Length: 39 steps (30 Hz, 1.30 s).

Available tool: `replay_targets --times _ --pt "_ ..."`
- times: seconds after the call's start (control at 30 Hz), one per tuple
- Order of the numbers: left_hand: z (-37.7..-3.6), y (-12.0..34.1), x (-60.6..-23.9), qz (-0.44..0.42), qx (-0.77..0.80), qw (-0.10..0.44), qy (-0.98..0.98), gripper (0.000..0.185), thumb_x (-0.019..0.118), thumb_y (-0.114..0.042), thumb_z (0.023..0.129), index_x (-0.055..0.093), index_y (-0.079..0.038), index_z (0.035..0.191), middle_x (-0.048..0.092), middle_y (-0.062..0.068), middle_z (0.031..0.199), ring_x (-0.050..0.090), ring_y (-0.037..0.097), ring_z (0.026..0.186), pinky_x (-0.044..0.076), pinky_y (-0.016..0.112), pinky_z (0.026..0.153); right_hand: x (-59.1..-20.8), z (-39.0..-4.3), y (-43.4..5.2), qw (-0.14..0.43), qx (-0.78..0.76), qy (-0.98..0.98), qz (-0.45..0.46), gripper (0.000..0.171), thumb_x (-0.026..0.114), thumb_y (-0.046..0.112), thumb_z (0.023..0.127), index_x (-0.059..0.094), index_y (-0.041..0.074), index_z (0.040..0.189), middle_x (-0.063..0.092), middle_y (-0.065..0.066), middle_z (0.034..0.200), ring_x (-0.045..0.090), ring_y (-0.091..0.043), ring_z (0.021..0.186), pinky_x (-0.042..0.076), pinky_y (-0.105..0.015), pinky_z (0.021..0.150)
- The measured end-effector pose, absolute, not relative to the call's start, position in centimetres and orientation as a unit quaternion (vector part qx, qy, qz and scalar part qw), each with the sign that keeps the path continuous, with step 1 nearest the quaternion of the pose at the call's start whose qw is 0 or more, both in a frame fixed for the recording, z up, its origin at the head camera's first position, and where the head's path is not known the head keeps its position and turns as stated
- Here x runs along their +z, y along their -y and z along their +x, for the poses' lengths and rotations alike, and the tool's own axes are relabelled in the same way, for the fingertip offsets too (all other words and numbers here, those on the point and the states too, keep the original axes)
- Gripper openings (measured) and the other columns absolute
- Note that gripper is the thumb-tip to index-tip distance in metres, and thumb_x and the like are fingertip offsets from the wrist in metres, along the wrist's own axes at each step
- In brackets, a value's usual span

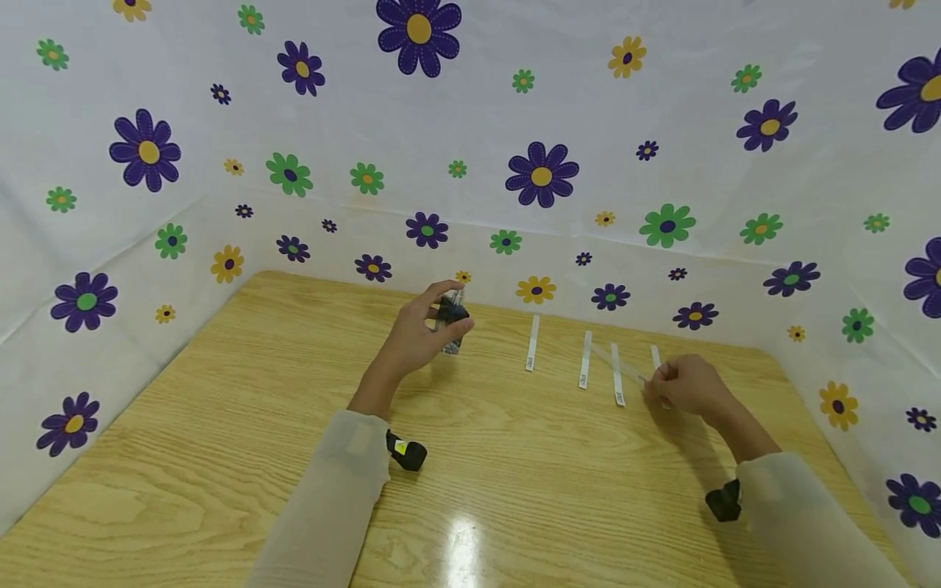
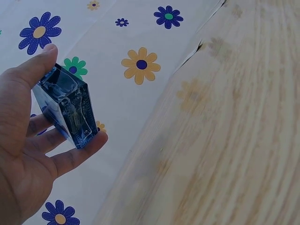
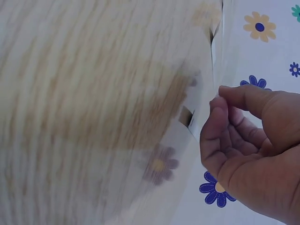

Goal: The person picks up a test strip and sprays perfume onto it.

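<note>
Now | left hand (image 1: 412,339) grips bottle (image 1: 452,314), lifted off table (image 1: 220,425) | right hand (image 1: 687,384) pinches strip (image 1: 617,363) beside three strips (image 1: 585,359)

Bottle (image 1: 452,320) left of strips (image 1: 584,359) (both over table (image 1: 220,457)).

Small clear blue-tinted bottle (image 1: 452,320) held above table, thin white strip (image 1: 619,365), seemingly pinched, angled over others

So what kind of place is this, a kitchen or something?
Probably not a kitchen: it looks like a small staged recording booth. A flowered cloth walls in a bare wooden table on three sides. The left hand holds a small bottle, and white paper strips lie in a row.
</note>
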<state>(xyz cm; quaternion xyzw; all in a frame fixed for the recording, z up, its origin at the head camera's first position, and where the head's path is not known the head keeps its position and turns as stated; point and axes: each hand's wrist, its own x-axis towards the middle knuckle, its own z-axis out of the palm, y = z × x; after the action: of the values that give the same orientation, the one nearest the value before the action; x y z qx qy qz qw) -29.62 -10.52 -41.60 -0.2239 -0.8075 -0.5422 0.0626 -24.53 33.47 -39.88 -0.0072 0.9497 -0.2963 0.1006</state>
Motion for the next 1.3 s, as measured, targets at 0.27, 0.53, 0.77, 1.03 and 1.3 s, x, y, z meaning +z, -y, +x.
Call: replay_targets --times 0.27,0.53,0.77,1.03,1.3 --pt "-29.5 10.4 -41.6 -0.219 -0.534 0.061 0.814 0.063 0.072 -0.050 0.094 0.047 -0.036 0.150 0.048 0.010 0.150 0.063 0.034 0.115 0.059 0.043 0.077 -39.3 -24.6 -33.0 0.061 -0.310 -0.947 -0.061 0.017 0.067 0.016 0.100 0.063 0.000 0.095 0.068 -0.011 0.081 0.060 -0.022 0.070 0.048 -0.033 0.061" --pt "-29.6 10.2 -41.7 -0.217 -0.525 0.057 0.821 0.066 0.072 -0.051 0.093 0.047 -0.031 0.151 0.052 0.012 0.145 0.062 0.036 0.115 0.058 0.046 0.079 -38.2 -24.8 -31.0 0.033 -0.293 -0.950 -0.101 0.015 0.069 0.014 0.098 0.066 -0.001 0.099 0.070 -0.012 0.084 0.061 -0.019 0.071 0.049 -0.030 0.059" --pt "-29.5 10.1 -41.8 -0.214 -0.527 0.055 0.821 0.062 0.073 -0.051 0.092 0.049 -0.038 0.148 0.055 0.011 0.141 0.062 0.035 0.113 0.058 0.045 0.077 -37.9 -25.0 -29.2 0.008 -0.295 -0.948 -0.121 0.016 0.068 0.010 0.098 0.068 -0.004 0.106 0.073 -0.014 0.093 0.070 -0.025 0.080 0.057 -0.032 0.067" --pt "-29.5 10.0 -41.8 -0.215 -0.529 0.052 0.819 0.060 0.074 -0.050 0.092 0.050 -0.041 0.146 0.057 0.009 0.137 0.063 0.031 0.110 0.058 0.043 0.076 -37.9 -25.4 -26.9 0.001 -0.301 -0.943 -0.144 0.018 0.066 0.008 0.099 0.069 -0.005 0.111 0.074 -0.016 0.095 0.071 -0.028 0.082 0.057 -0.036 0.069" --pt "-29.6 9.8 -42.0 -0.219 -0.530 0.047 0.818 0.060 0.074 -0.050 0.092 0.050 -0.042 0.146 0.056 0.007 0.137 0.063 0.030 0.109 0.058 0.042 0.076 -37.4 -25.4 -24.5 0.000 -0.320 -0.935 -0.155 0.016 0.064 0.009 0.099 0.070 -0.003 0.108 0.073 -0.018 0.093 0.068 -0.030 0.078 0.054 -0.033 0.065"
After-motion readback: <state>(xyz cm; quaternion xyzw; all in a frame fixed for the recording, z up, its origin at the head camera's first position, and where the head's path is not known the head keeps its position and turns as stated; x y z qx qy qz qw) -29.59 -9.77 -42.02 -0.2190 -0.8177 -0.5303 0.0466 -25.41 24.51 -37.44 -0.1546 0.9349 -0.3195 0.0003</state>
